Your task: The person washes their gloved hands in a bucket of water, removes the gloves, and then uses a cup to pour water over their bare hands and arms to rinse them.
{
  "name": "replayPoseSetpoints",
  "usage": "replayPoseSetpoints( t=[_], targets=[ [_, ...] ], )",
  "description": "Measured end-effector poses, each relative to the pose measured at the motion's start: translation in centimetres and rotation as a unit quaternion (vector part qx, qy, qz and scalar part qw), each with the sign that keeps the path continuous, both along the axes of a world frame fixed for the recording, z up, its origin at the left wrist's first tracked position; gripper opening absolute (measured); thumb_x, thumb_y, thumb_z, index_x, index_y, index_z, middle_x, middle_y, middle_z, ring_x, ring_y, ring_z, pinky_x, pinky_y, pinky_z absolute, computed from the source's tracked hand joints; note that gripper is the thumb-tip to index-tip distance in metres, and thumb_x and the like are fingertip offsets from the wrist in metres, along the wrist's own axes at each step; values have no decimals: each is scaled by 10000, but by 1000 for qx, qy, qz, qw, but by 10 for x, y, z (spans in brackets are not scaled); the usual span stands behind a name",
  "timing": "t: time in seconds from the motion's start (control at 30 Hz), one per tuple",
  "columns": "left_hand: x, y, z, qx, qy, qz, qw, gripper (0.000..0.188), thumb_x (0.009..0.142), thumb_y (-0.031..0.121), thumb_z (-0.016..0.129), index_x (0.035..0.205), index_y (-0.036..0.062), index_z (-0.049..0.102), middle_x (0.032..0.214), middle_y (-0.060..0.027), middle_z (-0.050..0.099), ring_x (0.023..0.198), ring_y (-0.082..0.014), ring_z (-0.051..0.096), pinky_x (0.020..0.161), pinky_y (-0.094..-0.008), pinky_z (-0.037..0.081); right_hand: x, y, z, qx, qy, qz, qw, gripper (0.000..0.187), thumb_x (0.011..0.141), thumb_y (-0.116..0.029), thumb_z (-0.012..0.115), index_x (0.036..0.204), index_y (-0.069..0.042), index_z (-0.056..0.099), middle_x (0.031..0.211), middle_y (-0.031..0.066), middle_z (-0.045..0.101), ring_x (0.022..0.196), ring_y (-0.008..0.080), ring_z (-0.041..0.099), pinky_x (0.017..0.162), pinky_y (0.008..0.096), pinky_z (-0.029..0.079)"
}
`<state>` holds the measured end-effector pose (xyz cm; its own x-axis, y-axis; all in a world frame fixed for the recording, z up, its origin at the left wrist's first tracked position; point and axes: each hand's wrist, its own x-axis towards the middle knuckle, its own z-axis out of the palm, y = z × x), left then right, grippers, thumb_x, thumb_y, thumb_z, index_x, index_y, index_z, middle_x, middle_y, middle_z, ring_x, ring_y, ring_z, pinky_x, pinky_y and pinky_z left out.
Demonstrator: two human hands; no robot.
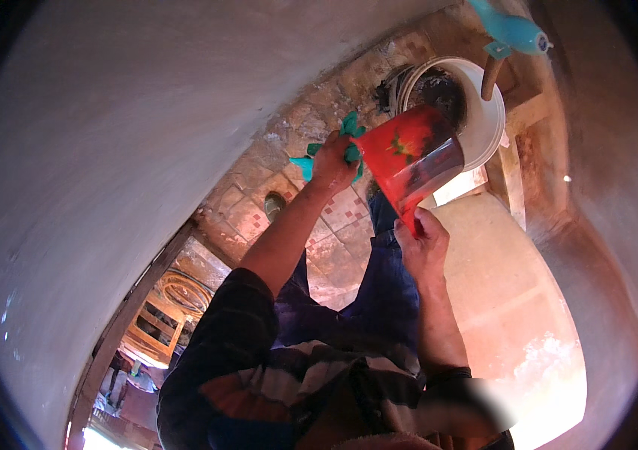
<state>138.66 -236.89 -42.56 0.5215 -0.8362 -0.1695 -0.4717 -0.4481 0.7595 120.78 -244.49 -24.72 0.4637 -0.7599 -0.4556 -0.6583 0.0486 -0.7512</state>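
Observation:
My left hand (334, 163) is closed around a crumpled green cloth (349, 126), whose ends stick out past the fingers above the tiled floor. In my right hand (424, 244) is the narrow handle of a glossy red container (401, 150) with a flower print; its exact kind is not plain. The container is tilted, its broad body reaching up across the near side of a white bucket (493, 124). Dark matter shows inside the bucket, though the red container hides part of it. Between my two hands, the cloth and the container's left edge are close together.
Beyond the bucket, a turquoise tube-like thing (514, 31) juts out above a brown upright piece (492, 79). Pale curved walls (146, 112) rise on both sides. A drain-like round spot (274, 204) marks the floor. A wooden chair (157, 330) stands at lower left.

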Motion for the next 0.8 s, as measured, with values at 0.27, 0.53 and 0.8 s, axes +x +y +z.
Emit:
replayPoseSetpoints(
  t=[0.27,0.53,0.8],
  targets=[
    [-37,-11,28,-124,502,188,835,288,773,277,678,991,101,609,867,-173,649,807,-322,633,725,-377,492,-21,3,45,-106,-89,90,986,201,703,-32,722,883,-20,632,798,101,610,680,186,594,610,282,477],
    [10,28,172,-39,347,449,822,296,783,133,720,1021,42,570,931,-60,634,844,-194,622,679,-367,512,-60,-4,92,-112,-87,56,988,165,758,-56,649,901,-10,580,701,104,567,636,162,540,608,280,451],
    [50,177,279,-341,411,423,732,510,681,-149,621,1161,-30,496,1049,-113,567,909,-254,600,811,-398,522,-57,62,153,-84,-192,-37,977,197,788,-39,639,977,-16,585,838,28,612,730,88,553,704,244,458]
  ],
)
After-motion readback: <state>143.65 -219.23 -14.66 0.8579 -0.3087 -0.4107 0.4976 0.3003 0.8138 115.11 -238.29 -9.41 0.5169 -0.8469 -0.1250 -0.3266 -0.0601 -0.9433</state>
